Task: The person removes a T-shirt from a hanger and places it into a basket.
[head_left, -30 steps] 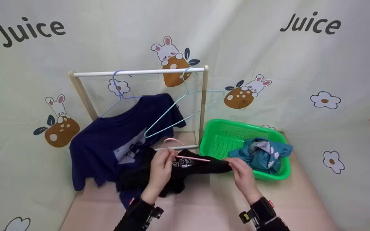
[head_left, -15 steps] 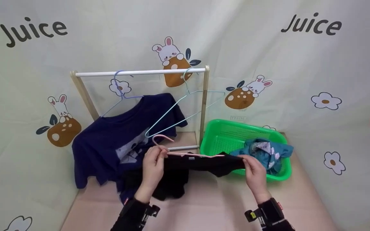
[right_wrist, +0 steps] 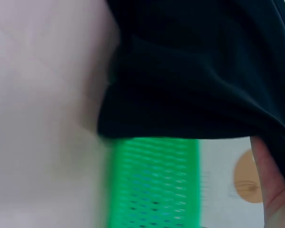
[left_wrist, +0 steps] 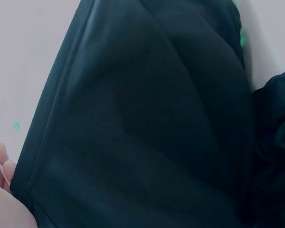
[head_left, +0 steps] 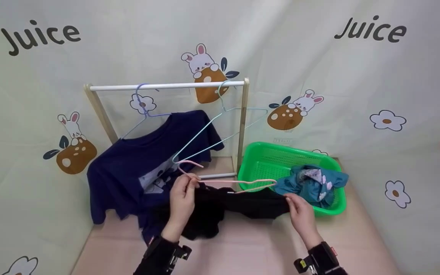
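Left hand pinches the pink hanger at its neck, along with the collar of the black garment. Right hand grips the garment's far edge, low over the bench. The hanger's right arm lies bare above the cloth.

Risk: the fabric slides off that exposed arm if the right hand's pull slackens. Further back, the hook may snag the light blue hanger or the navy shirt on the rack.
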The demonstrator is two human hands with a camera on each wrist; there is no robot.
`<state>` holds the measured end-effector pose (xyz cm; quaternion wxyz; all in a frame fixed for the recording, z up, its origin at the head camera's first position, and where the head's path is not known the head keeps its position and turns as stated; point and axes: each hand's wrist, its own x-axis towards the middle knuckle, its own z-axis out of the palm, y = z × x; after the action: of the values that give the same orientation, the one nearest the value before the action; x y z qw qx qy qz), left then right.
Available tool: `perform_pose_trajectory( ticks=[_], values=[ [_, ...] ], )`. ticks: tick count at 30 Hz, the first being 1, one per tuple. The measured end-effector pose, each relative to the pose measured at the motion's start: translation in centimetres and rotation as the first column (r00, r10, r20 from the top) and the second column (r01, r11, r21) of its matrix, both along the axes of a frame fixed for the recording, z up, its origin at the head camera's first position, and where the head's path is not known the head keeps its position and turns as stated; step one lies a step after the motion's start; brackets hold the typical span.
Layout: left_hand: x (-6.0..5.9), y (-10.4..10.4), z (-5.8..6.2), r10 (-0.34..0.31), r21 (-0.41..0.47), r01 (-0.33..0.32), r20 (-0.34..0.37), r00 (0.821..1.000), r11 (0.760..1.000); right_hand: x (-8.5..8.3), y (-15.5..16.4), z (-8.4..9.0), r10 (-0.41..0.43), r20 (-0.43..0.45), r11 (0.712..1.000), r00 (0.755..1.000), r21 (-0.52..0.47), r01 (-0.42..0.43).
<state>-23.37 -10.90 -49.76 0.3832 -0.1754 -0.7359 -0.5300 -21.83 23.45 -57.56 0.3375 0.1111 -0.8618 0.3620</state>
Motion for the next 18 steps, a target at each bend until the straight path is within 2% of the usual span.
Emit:
perform_pose_trajectory(
  ticks=[5,8,12,18],
  values=[
    [0.0,1.0,-1.3,-0.02,-0.119,0.018,-0.017,1.0,0.993,-0.2,-0.5,-0.8,0.046,0.087,0.998,0.995,0.042,-0.05],
    [-0.1,1.7,-2.0,0.001,-0.179,-0.006,-0.028,1.0,0.984,-0.4,-0.7,-0.8,0.087,0.127,0.994,0.988,0.047,-0.094],
    [-0.2,2.3,-2.5,0.027,-0.217,-0.034,-0.031,0.999,0.976,-0.4,-0.9,-0.3,0.171,0.152,0.984,0.974,0.03,-0.177],
    [0.0,3.1,-2.5,0.034,-0.237,-0.039,-0.022,0.999,0.971,-0.2,-1.5,0.8,0.227,0.096,0.968,0.969,0.086,-0.235]
  ],
)
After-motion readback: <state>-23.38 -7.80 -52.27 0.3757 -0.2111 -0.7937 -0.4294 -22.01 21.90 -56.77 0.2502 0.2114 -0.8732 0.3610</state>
